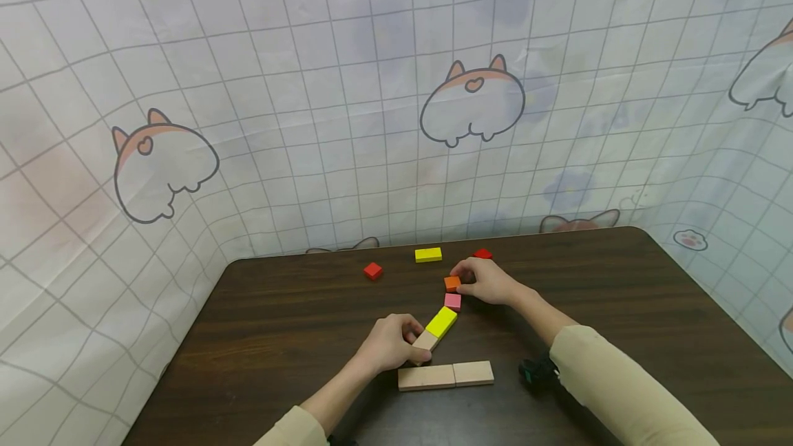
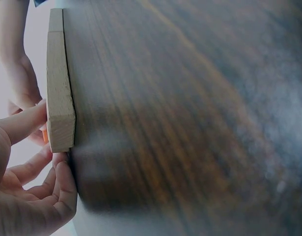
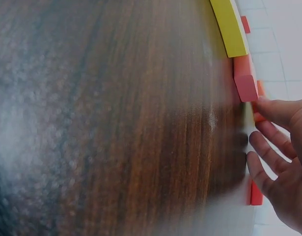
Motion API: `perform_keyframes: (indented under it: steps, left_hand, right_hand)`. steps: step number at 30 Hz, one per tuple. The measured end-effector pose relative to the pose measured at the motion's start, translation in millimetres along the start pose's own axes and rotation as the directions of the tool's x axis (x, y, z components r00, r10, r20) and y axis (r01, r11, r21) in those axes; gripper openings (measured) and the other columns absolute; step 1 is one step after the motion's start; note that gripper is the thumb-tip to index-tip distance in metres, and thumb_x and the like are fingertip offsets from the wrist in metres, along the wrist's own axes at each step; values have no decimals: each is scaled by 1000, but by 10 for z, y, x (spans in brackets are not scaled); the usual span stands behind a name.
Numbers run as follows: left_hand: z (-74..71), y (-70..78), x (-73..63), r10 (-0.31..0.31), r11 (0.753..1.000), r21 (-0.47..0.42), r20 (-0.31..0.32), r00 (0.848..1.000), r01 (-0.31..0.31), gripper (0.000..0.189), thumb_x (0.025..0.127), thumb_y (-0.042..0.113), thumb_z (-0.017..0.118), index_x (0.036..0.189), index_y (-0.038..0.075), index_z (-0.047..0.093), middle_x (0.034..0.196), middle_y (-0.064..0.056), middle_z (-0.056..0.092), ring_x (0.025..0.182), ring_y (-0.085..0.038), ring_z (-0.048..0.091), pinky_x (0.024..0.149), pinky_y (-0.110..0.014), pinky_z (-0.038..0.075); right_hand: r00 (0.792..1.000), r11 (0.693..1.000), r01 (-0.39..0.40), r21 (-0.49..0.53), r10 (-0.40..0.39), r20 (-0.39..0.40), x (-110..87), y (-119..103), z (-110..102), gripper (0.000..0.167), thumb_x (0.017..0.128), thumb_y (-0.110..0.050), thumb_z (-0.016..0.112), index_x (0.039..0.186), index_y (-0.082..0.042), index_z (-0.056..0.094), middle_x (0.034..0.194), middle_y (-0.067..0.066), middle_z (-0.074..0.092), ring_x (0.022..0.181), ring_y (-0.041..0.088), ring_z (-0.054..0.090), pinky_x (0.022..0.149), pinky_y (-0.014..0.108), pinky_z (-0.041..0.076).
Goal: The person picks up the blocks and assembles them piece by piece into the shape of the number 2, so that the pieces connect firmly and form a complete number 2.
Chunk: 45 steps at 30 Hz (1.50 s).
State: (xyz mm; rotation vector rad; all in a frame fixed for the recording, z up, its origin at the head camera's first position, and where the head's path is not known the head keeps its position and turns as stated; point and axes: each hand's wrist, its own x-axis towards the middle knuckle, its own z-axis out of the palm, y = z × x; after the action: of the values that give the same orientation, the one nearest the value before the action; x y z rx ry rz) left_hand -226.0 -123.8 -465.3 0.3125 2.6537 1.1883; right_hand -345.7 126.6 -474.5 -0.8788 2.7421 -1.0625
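Pinching a small orange block between thumb and finger — right hand; left hand grips a plain pale wooden block. Between these, on the dark wood-grain table — a yellow rectangular block, then a small pink block just beside the orange.

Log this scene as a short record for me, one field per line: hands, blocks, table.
Left hand: pinches a plain wooden block
Right hand: pinches an orange block
Between them: a yellow block, then a pink block
Nearest the person: two wooden blocks, end to end
Farther back: another yellow block, two red blocks, one partly hidden
Table: dark brown
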Motion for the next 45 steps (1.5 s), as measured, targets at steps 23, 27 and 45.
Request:
perform_keyframes:
  steps: [23,27,45]
  left_hand:
    - [3,-5,13,-1,1000,5,1,1000,1,34,78,16,92,102,7,71,79,-2,59,71,-19,54,58,-30,43]
    - [5,-7,14,1,1000,3,1,1000,-1,34,78,16,92,102,7,71,79,-2,59,71,-19,54,58,-31,43]
    - [1,6,-3,-12,1000,2,5,1000,12,34,78,16,92,102,7,71,79,-3,59,72,-19,54,58,-31,43]
  right_hand:
    - [1000,1000,26,11,-26,16,-12,-27,-15,20,95,-6,73,114,-1,71,105,6,70,89,19,61,86,40,54]
    - [999,999,38,10,-38,16,-13,-15,-11,20,95,-6,72,114,-1,71,104,5,69,88,18,61,85,39,54]
    - [1000,1000,22,4,-22,4,-51,2,-48,21,96,-8,71,117,-2,71,104,4,69,90,19,61,86,41,54]
